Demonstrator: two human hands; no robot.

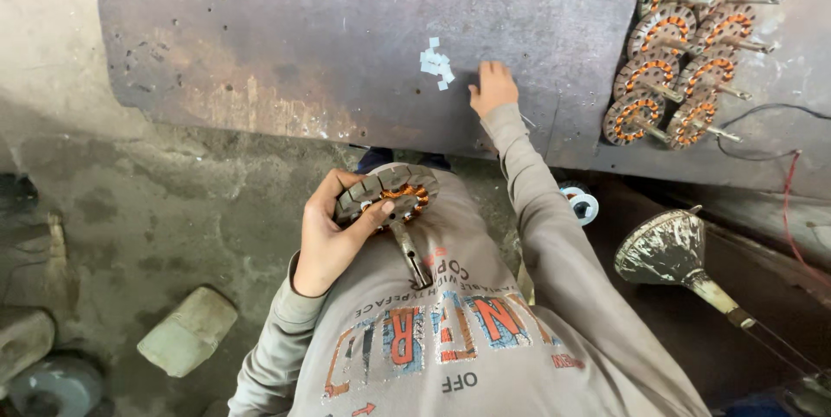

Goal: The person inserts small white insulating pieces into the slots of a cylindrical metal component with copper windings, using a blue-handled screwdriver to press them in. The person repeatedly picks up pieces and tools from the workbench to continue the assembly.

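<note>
Head view: finished stators [684, 54] stacked far right on worn bench [303, 36]; left hand [333, 235] grips wound stator [389, 196]; right hand [492, 88], fingers curled, touches bench beside paper slips [436, 62].

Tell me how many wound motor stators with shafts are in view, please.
9. One stator is in the left hand, against the shirt. Eight lie stacked in two overlapping rows at the workbench's right end; more might be hidden underneath them.

The stator [389, 195] is showing dull grey metal laminations and glossy copper windings. The bench [346, 45] is looking like rough, stained, matt metal. The paper bits [436, 62] are lying pale and matt.
</note>
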